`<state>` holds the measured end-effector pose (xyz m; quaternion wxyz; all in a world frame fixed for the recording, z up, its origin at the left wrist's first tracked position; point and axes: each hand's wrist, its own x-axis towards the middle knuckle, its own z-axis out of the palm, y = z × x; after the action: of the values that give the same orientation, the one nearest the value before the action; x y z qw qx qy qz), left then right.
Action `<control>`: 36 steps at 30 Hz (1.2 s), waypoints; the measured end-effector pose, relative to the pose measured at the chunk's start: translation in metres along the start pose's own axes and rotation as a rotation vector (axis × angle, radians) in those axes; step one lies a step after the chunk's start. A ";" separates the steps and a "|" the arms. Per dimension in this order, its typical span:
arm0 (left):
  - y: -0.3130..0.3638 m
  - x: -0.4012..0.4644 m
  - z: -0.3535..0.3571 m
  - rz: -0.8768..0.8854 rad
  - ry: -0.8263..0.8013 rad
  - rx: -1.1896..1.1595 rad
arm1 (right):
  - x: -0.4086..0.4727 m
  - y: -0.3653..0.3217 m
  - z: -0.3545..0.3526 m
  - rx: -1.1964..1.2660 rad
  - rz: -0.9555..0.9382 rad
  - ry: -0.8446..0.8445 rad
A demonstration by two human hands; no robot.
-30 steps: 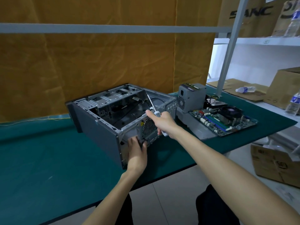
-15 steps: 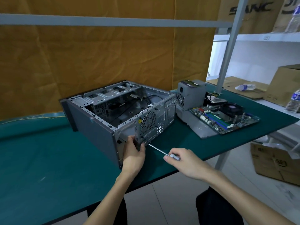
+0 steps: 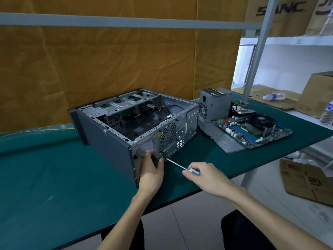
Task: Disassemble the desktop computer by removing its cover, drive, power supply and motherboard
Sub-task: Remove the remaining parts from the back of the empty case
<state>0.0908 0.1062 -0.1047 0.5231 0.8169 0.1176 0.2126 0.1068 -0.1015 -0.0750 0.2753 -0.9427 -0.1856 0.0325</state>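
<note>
The grey computer case (image 3: 108,141) lies on its side on the green table mat (image 3: 45,177), its top open and its inside holding loose black cables. My left hand (image 3: 151,172) grips the lower corner of the case's rear panel. My right hand (image 3: 205,175) holds a screwdriver (image 3: 177,165) by its white handle, the tip against the rear panel just beside my left fingers. The power supply (image 3: 215,105) stands upright to the right of the case. The motherboard (image 3: 252,129) with its fan lies on a grey cover panel (image 3: 228,143) beside it.
A metal shelf post (image 3: 255,56) rises behind the motherboard. Cardboard boxes (image 3: 306,179) sit on the floor at right and on the white shelf, with water bottles (image 3: 273,96) among them. An orange curtain hangs behind the table. The table's front edge runs just under my hands.
My right hand brought the screwdriver down from above the case to the lower rear panel, where its tip now touches. My left hand stayed on the rear corner.
</note>
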 end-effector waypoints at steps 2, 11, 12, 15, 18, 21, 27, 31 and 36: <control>-0.001 0.001 0.000 -0.005 -0.002 0.007 | 0.000 0.001 0.000 -0.003 -0.002 0.007; -0.002 0.000 0.000 -0.004 -0.005 -0.001 | 0.001 0.002 0.000 -0.010 -0.001 -0.013; -0.002 0.000 0.000 -0.005 -0.004 -0.001 | 0.003 0.001 -0.001 0.042 -0.002 -0.051; -0.002 -0.001 -0.001 0.002 0.001 0.004 | 0.011 -0.003 -0.011 0.374 0.104 -0.332; -0.001 -0.001 -0.002 0.004 -0.012 0.003 | 0.020 -0.010 -0.033 0.632 0.310 -0.666; -0.001 -0.001 -0.002 -0.001 -0.007 -0.003 | 0.023 -0.014 -0.042 0.610 0.339 -0.682; 0.001 0.000 0.001 -0.032 0.004 0.011 | -0.006 -0.019 -0.013 -0.323 -0.034 -0.108; 0.003 -0.001 0.001 -0.035 0.000 0.022 | -0.006 -0.017 -0.023 -0.286 -0.011 -0.126; 0.004 -0.001 0.000 -0.023 0.013 0.020 | -0.010 -0.018 -0.025 -0.366 -0.147 0.037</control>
<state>0.0904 0.1038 -0.1010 0.5166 0.8193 0.1323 0.2106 0.0955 -0.1044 -0.0445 0.1044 -0.9614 -0.2514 -0.0392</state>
